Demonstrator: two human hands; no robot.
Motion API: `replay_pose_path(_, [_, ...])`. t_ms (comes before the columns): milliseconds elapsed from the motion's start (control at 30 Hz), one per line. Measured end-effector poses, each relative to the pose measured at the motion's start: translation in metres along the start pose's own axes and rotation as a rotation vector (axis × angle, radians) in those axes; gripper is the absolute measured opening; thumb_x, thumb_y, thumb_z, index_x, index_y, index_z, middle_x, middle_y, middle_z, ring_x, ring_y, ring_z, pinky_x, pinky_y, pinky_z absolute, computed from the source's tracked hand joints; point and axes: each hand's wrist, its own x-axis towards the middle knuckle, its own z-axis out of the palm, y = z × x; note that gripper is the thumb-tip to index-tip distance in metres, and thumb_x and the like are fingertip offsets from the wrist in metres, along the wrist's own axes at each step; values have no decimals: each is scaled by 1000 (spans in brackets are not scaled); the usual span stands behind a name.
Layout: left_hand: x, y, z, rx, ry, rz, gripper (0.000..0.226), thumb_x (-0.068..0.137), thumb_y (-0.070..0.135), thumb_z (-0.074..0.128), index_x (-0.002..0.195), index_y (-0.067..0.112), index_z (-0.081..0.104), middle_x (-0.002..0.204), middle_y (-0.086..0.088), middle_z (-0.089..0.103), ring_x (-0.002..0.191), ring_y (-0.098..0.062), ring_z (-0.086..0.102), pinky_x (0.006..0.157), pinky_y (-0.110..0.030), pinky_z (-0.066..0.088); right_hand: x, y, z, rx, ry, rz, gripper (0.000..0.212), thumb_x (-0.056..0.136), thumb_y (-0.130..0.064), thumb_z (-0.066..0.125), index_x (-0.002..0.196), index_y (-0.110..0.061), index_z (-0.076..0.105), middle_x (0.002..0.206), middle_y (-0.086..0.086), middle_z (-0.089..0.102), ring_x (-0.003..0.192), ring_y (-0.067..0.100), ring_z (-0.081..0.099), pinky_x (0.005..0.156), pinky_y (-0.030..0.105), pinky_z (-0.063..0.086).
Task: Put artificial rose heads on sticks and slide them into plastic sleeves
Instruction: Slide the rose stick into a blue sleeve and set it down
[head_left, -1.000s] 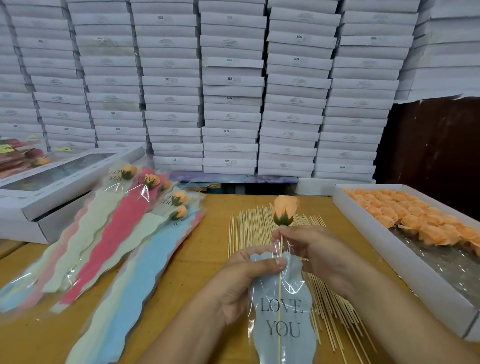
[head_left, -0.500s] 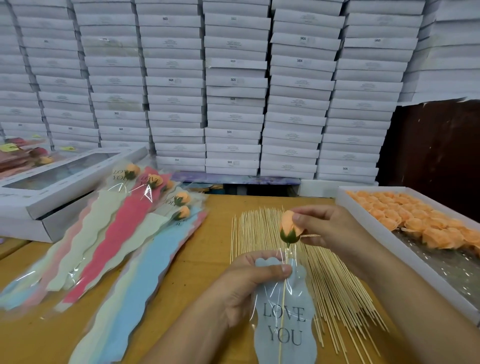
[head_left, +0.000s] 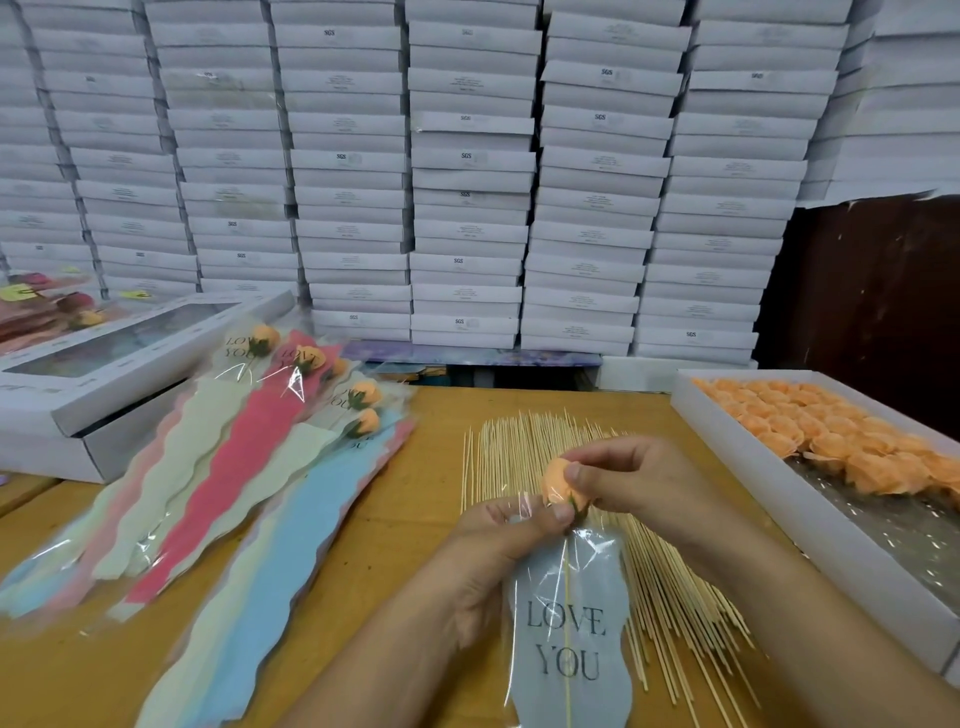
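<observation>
My right hand (head_left: 631, 480) pinches an orange rose head (head_left: 555, 480) at the mouth of a clear plastic sleeve (head_left: 569, 618) with a grey "LOVE YOU" insert. The stick (head_left: 568, 582) runs down inside the sleeve. My left hand (head_left: 496, 545) grips the sleeve's top edge just below the rose. A spread of bare wooden sticks (head_left: 524, 447) lies on the table under my hands. A white box (head_left: 743, 470) at the right holds several loose orange rose heads (head_left: 831, 431).
Several finished sleeved roses (head_left: 270, 467) in pink, blue and pale green lie fanned at the left. A windowed white box (head_left: 119, 364) sits behind them. Stacks of white boxes (head_left: 467, 182) wall off the back of the wooden table (head_left: 405, 519).
My right hand moved from the stick up to the rose head and pushed it down, so the stick slid deeper and the rose now sits at the sleeve's mouth.
</observation>
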Motion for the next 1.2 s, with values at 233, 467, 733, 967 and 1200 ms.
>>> replay_pose_path(233, [0,2,-1,28,48,57,7,78,15,81,83,12,78,95,-18,76,72,-18,73,57,-20,56,-6,4,6,-58,-29,63,30,93,-42,61,87,-20,81,94,3,77,92,15,72,86,27,54])
replay_pose_path(467, [3,-1,-1,-51,61,32,31,80,16,78,105,0,70,99,-21,76,75,-24,74,60,-29,58,-12,0,13,-64,-61,111,32,96,-44,56,88,-24,80,95,-18,76,92,-5,69,97,35,47])
replay_pose_path(733, [11,-3,-5,-152,147,35,25,87,8,71,111,2,69,96,-19,76,71,-24,74,59,-31,59,-18,-3,23,-141,-157,161,32,97,-40,56,81,-25,80,101,-22,75,94,-5,68,92,29,44])
replay_pose_path(967, [13,-6,-6,-65,177,79,25,81,17,76,106,12,73,95,-9,78,78,-12,75,68,-25,55,-17,-7,18,-290,-387,219,51,77,-74,55,87,-32,80,108,-32,68,115,-9,53,111,38,35])
replay_pose_path(1200, [12,-4,-6,-125,153,57,31,81,14,75,112,8,69,101,-16,77,84,-26,75,72,-36,59,-19,-15,12,-221,-446,213,31,82,-58,69,99,-34,78,118,-19,70,115,0,61,109,40,41])
